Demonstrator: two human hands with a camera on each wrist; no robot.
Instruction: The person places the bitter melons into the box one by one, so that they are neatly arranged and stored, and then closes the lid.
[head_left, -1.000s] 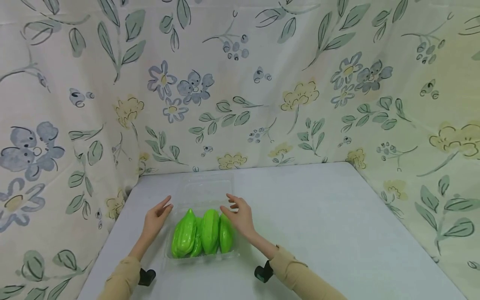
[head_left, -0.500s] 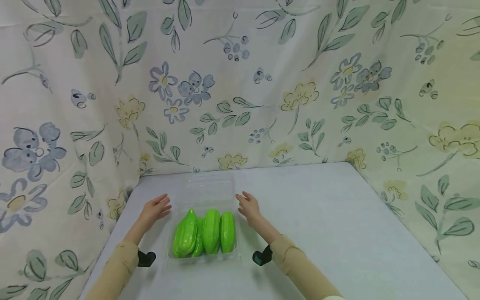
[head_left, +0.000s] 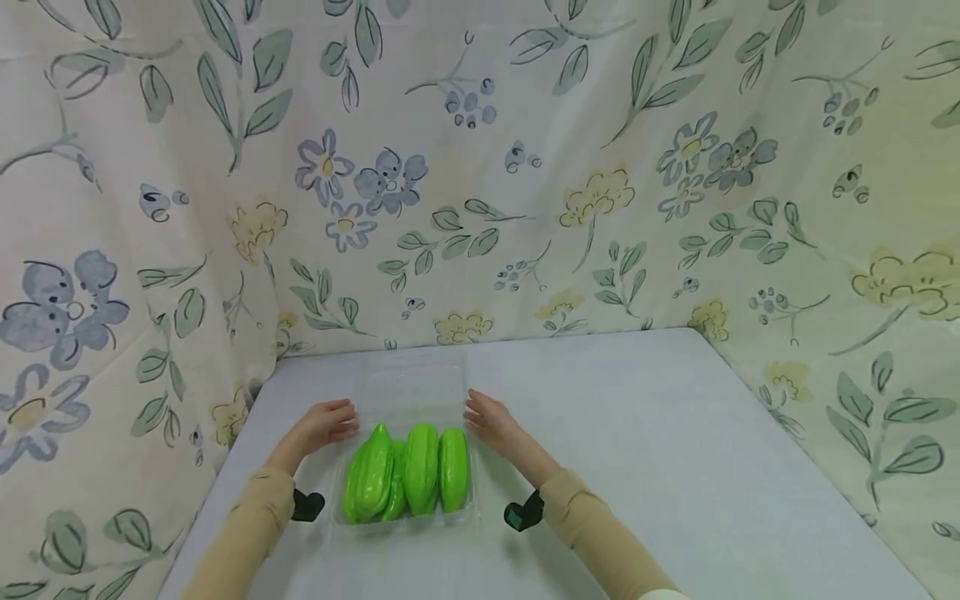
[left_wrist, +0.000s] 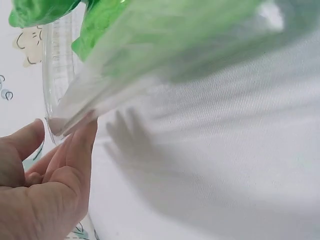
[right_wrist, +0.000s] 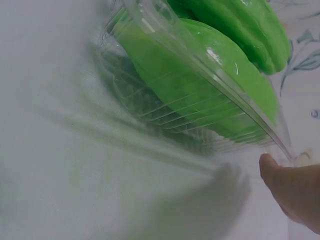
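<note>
A clear plastic clamshell box [head_left: 405,522] lies with its lid [head_left: 412,383] folded back flat behind it. Inside sit several glossy bright green, ridged fruits [head_left: 422,467] that look like star fruit. My left hand [head_left: 322,425] is at the box's back left corner. In the left wrist view its nearly straight fingers [left_wrist: 82,142] overlap the corner, with the thumb apart. At the back right corner is my right hand [head_left: 495,423], fingers extended. The right wrist view has its thumb [right_wrist: 270,170] right at the rim; its other fingers are mostly hidden.
The box rests on a white-covered table [head_left: 637,458], toward its left side. A floral cloth [head_left: 465,167] hangs behind and along both sides. A black wrist camera [head_left: 306,505] is strapped under the left forearm, another camera [head_left: 523,511] under the right.
The right hand first drew back right from over the fruits, then came in to the back right corner. The left hand backed off slightly, then moved right to the back left corner.
</note>
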